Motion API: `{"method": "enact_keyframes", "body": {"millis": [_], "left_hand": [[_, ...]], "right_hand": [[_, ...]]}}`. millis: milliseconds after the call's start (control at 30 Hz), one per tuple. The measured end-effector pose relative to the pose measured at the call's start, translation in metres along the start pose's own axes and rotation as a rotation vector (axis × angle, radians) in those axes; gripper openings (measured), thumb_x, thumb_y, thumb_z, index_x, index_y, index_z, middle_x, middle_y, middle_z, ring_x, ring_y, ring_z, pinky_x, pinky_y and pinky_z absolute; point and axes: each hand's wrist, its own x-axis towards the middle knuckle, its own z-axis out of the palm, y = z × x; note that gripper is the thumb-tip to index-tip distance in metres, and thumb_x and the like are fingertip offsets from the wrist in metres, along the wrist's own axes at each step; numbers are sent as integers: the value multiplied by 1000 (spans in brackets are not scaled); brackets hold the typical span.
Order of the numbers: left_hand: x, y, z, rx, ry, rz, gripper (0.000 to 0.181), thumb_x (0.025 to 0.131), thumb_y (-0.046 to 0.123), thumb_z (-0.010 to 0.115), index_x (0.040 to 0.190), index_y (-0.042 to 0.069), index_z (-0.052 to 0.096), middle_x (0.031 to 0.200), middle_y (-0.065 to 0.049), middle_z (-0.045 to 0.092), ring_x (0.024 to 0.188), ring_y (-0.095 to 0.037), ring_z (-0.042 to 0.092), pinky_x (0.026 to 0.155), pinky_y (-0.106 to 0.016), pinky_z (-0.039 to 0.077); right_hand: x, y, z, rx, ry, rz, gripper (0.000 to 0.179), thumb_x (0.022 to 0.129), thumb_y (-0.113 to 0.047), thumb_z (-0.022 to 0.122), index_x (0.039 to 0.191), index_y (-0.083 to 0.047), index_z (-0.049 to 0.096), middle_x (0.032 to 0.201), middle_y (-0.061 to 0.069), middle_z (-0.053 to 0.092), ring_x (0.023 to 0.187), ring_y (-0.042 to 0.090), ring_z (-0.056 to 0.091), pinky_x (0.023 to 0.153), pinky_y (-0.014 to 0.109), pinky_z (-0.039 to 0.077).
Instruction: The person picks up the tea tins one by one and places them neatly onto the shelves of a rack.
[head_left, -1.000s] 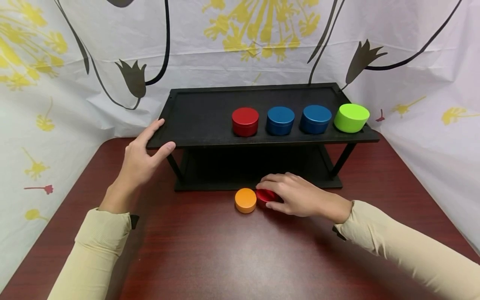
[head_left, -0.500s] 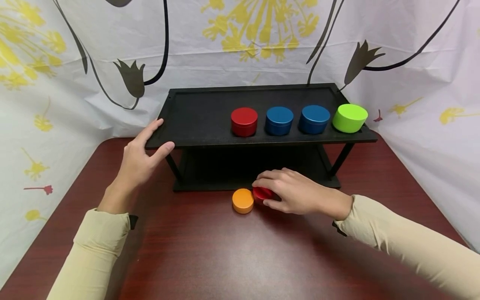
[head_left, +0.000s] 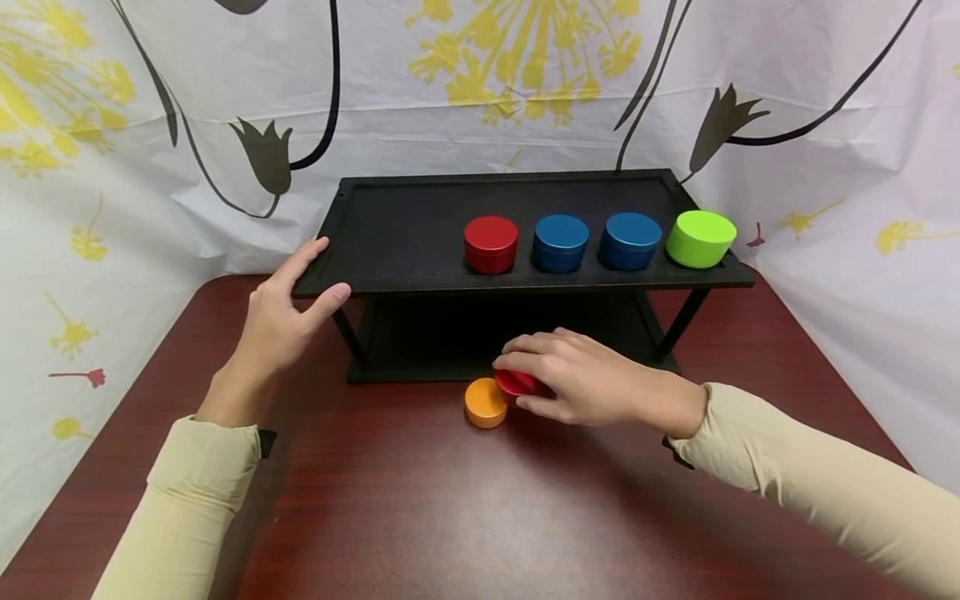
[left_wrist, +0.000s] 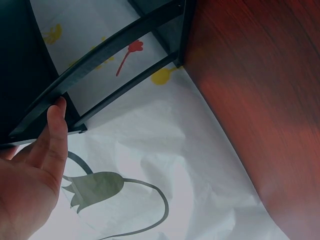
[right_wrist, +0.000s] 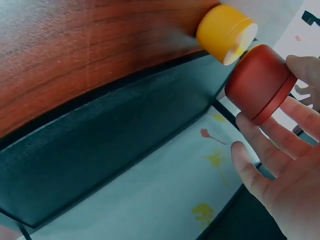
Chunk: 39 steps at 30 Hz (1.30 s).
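Note:
My right hand (head_left: 573, 375) grips a small red round tin (head_left: 517, 383) between thumb and fingertips, in front of the black two-tier shelf (head_left: 405, 225). In the right wrist view the red tin (right_wrist: 259, 85) is raised off the table, its lid seam toward the palm. Just left of it in the head view, an orange tin (head_left: 486, 403) stands on the table, overlapped by the red one. My left hand (head_left: 277, 321) rests at the shelf's front left corner, thumb at the front edge and straight fingers along the side. The left wrist view shows these fingers (left_wrist: 56, 130) against the shelf's edge.
On the shelf's top tier, a red tin (head_left: 491, 245), two blue tins, the nearer to it (head_left: 560, 243) and the other (head_left: 631, 242), and a lime green tin (head_left: 701, 239) stand in a row. A white patterned sheet (head_left: 450, 125) hangs behind the brown table (head_left: 390, 508).
My right hand has moved slightly left and toward the shelf, lifting the red tin, which now overlaps the orange one in view. The left hand stays at the shelf's corner.

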Motion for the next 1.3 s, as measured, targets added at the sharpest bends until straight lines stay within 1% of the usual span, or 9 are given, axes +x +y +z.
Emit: {"method": "enact_keyframes", "body": {"millis": [200,467,700,1033,1300], "left_hand": [[0,-1,0,-1,0,-4,61,93,40,69,149,28,48,153,-1,44,140,-23,41,112,-51,32],[1,-1,0,-1,-1,-5,61,93,40,69,149,29,48,153,0,44,140,-22,41,112,-50,32],[0,-1,0,-3,-2,1,61,93,40,69,149,28,48,153,0,44,140,-23,41,112,-51,32],[1,-1,0,-1,-2,7,62,93,41,68,150,29,47,153,0,45,140,-23,41,111,-52,33],[0,-2,0,1,-8,-4,62,93,42,68,150,28,47,153,0,44,140,-24,41,111,-52,33]], "right_hand": [[3,-6,-6,-2,7,-35,44,91,-30,72,130,-13,64,131,6,60,111,22,59,91,41,48],[8,-11,-11,4,3,-40,45,92,-31,71,132,-13,62,133,6,59,117,20,57,96,43,47],[12,-14,-15,-5,29,-74,45,93,-31,70,133,-13,61,133,6,59,116,20,57,94,40,47],[15,-16,-20,-19,33,-103,46,93,-31,70,134,-12,61,134,8,59,114,20,57,93,40,48],[19,-20,-26,-17,39,-113,46,94,-31,68,136,-14,59,135,6,58,119,19,54,96,40,46]]}}
